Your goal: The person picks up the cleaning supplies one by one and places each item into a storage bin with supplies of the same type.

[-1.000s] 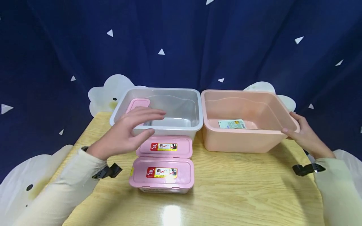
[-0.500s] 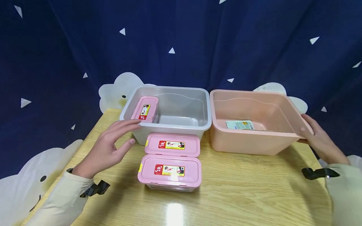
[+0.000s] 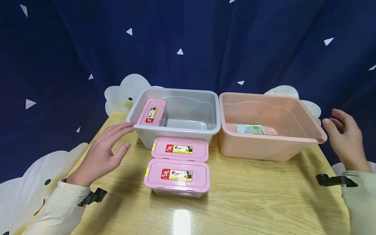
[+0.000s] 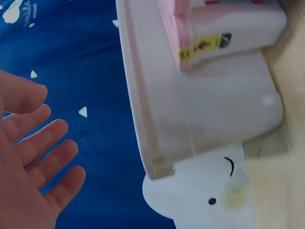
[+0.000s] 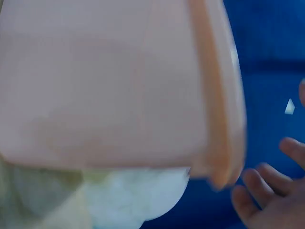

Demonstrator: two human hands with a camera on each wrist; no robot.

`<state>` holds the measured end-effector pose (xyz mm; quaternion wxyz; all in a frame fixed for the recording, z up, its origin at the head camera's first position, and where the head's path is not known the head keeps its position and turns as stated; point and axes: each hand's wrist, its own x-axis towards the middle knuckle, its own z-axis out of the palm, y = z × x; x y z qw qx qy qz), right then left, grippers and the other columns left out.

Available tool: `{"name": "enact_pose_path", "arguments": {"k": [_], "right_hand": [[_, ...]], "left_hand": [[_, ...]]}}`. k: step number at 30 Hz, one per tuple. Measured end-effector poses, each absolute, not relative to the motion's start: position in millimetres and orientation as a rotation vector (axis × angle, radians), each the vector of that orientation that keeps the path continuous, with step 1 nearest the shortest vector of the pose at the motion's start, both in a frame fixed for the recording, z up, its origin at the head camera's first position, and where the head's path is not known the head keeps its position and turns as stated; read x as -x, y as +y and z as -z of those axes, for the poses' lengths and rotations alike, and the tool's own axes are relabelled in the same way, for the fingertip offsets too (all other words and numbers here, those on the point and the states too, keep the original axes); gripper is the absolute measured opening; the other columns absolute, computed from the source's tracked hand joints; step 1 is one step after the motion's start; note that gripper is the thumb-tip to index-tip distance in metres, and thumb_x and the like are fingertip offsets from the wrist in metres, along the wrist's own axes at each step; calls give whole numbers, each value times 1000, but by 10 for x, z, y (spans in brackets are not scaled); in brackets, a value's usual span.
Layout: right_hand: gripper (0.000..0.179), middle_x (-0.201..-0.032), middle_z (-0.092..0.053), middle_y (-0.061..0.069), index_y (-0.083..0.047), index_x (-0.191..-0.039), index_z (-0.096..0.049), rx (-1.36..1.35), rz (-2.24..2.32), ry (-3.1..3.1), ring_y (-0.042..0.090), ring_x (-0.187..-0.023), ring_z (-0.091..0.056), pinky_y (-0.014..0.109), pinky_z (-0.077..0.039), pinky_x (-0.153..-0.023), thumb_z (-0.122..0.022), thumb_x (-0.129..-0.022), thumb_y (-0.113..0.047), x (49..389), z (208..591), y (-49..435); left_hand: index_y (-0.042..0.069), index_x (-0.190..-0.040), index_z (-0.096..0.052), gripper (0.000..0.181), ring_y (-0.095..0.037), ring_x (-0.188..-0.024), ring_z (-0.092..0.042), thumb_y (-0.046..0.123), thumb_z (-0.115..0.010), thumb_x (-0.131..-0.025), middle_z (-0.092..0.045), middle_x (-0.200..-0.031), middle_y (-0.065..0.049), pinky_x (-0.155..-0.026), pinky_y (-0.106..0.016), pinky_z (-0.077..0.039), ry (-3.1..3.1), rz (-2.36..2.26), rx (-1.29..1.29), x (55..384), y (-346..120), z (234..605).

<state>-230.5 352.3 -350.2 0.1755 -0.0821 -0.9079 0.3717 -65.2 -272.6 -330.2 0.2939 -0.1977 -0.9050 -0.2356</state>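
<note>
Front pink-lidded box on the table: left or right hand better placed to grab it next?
Left, most likely: the left hand is empty and near the left end of the box; the right hand, also empty, is out past the right end of the peach bin, farther away.

dark blue curtain point(image 3: 199, 29) with white triangles point(image 3: 180, 52) and cloud shapes point(image 3: 121, 91) behind a light wood-grained table point(image 3: 252, 195)
</note>
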Motion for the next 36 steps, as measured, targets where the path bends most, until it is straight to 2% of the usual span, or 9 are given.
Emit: {"name": "enact_pose_path", "arguments": {"k": [4, 7, 12, 14, 19, 23, 30, 32, 36], "right_hand": [[54, -160, -27, -9, -35, -152, -33, 221, -991, -2401, 9, -145, -37, 30, -30, -123, -51, -101, -27, 2206, 3365, 3234], [53, -155, -34, -13, -28, -148, -42, 18, -979, -2301, -2, -131, -44, 15, -34, -114, -57, -98, -17, 2134, 3299, 3044], [54, -152, -42, -4, -12, -143, -51, -375, -1008, -2251, -14, -116, -43, 1, -36, -96, -66, -91, -5, 2037, 3208, 2709], [57, -152, -42, -1, -7, -141, -53, -507, -1012, -2252, -14, -117, -43, 0, -35, -93, -69, -87, 0, 1992, 3185, 2577], [64, -154, -42, 6, -1, -138, -54, -790, -992, -2222, -9, -123, -44, 2, -35, -93, -74, -78, 9, 1901, 3166, 2289], [61, -152, -44, 14, -1, -136, -56, -952, -943, -2199, -2, -129, -42, 6, -34, -97, -75, -78, 3, 1864, 3206, 2034], [57, -151, -44, 17, -6, -135, -56, -1163, -782, -2259, 33, -138, -42, 24, -28, -116, -76, -82, -14, 1796, 3323, 1561], [57, -151, -44, 17, -7, -135, -57, -1203, -762, -2273, 35, -139, -41, 27, -28, -117, -76, -82, -15, 1791, 3337, 1469], [54, -148, -48, 15, -9, -131, -60, -1235, -777, -2295, 31, -137, -43, 20, -25, -117, -77, -80, -12, 1770, 3353, 1386]], "left_hand": [[3, -129, -63, 48, -31, -125, -55, -4, -68, -81, -62, -137, -12, -112, -9, -27, -2390, 598, 488, 677, -2818, 3341], [3, -130, -62, 49, -32, -127, -55, -3, -68, -82, -61, -138, -12, -114, -16, -30, -2391, 601, 431, 701, -2881, 3400], [3, -134, -59, 49, -36, -130, -52, 1, -68, -85, -58, -140, -15, -110, -48, -40, -2427, 631, 305, 751, -2995, 3523], [4, -136, -57, 49, -38, -131, -51, 4, -67, -88, -57, -142, -16, -106, -57, -40, -2448, 654, 256, 792, -3031, 3558], [6, -143, -50, 54, -41, -134, -46, 17, -65, -93, -51, -147, -19, -109, -62, -36, -2501, 733, 157, 947, -3087, 3624], [6, -144, -48, 63, -39, -132, -48, 20, -72, -87, -50, -148, -17, -107, -59, -38, -2474, 818, 153, 1124, -3144, 3716], [9, -151, -39, 81, -36, -133, -44, 17, -79, -80, -42, -153, -16, -105, -54, -38, -2467, 1003, 163, 1425, -3241, 3870], [8, -153, -33, 83, -39, -136, -42, 21, -76, -83, -36, -157, -17, -108, -57, -36, -2515, 1031, 145, 1495, -3248, 3849], [8, -156, -24, 85, -41, -139, -40, 29, -70, -88, -26, -162, -15, -113, -60, -34, -2627, 1074, 93, 1617, -3212, 3760]]}}
